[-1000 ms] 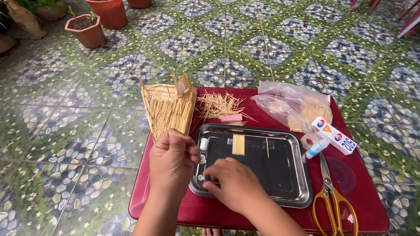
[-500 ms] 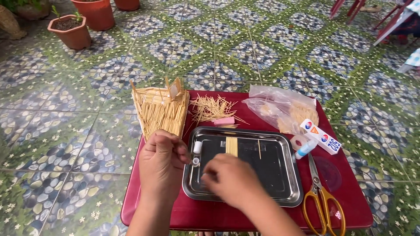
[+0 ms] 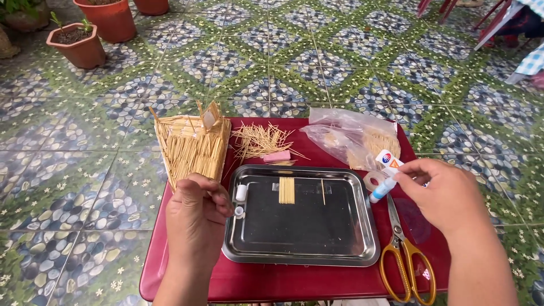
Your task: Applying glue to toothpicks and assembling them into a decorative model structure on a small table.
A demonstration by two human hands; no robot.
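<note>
Two hands work at a red table (image 3: 317, 280) beside a steel tray (image 3: 300, 249).

Head view: the left hand (image 3: 195, 221) sits just left of the tray with its fingers curled in loosely; whether it grips anything I cannot tell, though it lies against the lower edge of the toothpick house (image 3: 191, 146), which stands up-left of the tray. The right hand (image 3: 445, 195), to the right of the tray, pinches a small glue tube (image 3: 383, 188) between thumb and fingertips, blue tip pointing toward the tray's right rim. Inside the tray lies a glued row of toothpicks (image 3: 287, 190). Loose toothpicks (image 3: 258, 140) and a plastic bag (image 3: 348, 136) lie behind the tray; yellow-handled scissors (image 3: 403, 255) lie to its right.
</note>
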